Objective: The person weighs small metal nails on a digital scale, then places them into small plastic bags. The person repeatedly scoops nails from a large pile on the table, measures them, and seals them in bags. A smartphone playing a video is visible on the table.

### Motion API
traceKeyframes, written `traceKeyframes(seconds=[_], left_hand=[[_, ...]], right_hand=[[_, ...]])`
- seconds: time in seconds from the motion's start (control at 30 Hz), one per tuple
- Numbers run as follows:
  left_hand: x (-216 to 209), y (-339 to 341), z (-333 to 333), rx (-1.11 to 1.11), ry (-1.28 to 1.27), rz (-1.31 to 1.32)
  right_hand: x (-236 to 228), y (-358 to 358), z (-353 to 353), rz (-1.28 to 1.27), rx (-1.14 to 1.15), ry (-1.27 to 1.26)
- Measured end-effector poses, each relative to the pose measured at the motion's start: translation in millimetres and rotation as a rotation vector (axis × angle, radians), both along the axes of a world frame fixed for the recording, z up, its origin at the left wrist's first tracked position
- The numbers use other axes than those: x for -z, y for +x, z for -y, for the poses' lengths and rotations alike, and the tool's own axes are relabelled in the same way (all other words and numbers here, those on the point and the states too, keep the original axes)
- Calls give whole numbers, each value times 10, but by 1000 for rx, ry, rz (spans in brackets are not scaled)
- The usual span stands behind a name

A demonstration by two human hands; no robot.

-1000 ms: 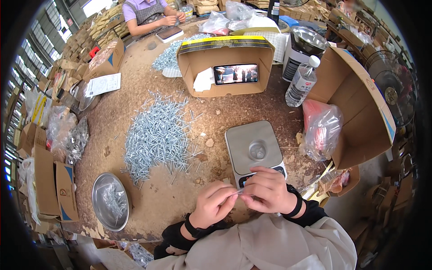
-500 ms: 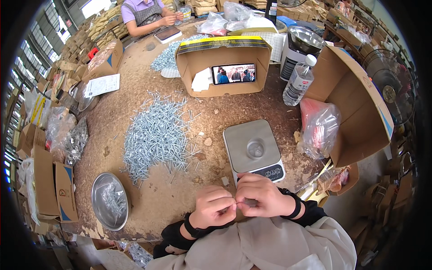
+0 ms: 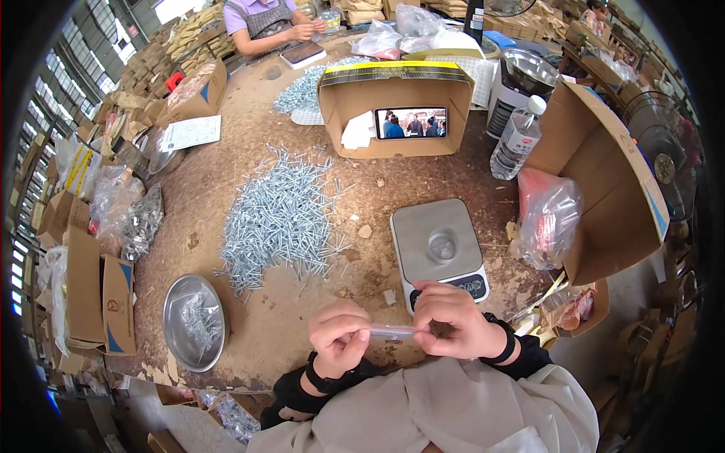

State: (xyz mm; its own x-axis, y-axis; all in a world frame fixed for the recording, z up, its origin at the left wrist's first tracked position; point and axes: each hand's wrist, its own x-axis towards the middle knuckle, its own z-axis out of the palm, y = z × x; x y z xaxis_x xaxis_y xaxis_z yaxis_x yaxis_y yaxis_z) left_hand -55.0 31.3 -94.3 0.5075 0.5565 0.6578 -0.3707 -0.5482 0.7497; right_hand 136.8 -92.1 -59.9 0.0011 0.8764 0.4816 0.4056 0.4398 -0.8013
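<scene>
Between my two hands a small clear plastic bag (image 3: 391, 331) is stretched sideways, a thin reddish line along it. My left hand (image 3: 338, 337) pinches one end, and my right hand (image 3: 453, 323) grips the other with bent fingers. Just beyond the right hand is a kitchen scale (image 3: 411, 253), a small clear round cup (image 3: 442, 246) standing on its grey plate. A big heap of silvery screws (image 3: 278, 215) lies ahead and left of my hands. To the left, a metal bowl (image 3: 172, 340) holds clear bags of screws (image 3: 201, 323).
Behind the heap, a cardboard box (image 3: 393, 147) on its side holds a phone (image 3: 411, 123) playing a video. A water bottle (image 3: 517, 140), a plastic bag (image 3: 551, 219) and a large open carton (image 3: 604, 181) stand right. Across the table a co-worker (image 3: 268, 30) sits.
My hands have moved apart, and the bag now shows stretched between them. The whole scene has shifted slightly to the right in view.
</scene>
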Motion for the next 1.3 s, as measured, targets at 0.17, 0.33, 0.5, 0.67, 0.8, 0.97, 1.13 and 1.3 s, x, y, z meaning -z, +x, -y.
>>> traceKeyframes(seconds=[0.17, 0.33, 0.5, 0.67, 0.8, 0.97, 1.13, 1.3], left_hand=[[22, -72, 47, -38, 69, -13], [-78, -91, 74, 55, 47, -92], [-372, -45, 56, 162, 353, -381], [-426, -99, 126, 132, 428, -452], [-396, -99, 174, 127, 411, -432], [-352, -194, 124, 142, 314, -360], [-296, -474, -10, 156, 206, -377], [-348, -672, -24, 22, 46, -328]], right_hand=[[62, -17, 30, -36, -26, -50], [-2, -54, 57, 43, 1, 36], [-59, -94, 32, 328, -43, 159], [-53, -107, 50, 365, -71, 161], [-48, -121, 79, 359, -96, 153], [-53, -131, 123, 387, -105, 185], [-64, -115, 170, 336, -134, 165], [-42, -165, 81, 215, -98, 207]])
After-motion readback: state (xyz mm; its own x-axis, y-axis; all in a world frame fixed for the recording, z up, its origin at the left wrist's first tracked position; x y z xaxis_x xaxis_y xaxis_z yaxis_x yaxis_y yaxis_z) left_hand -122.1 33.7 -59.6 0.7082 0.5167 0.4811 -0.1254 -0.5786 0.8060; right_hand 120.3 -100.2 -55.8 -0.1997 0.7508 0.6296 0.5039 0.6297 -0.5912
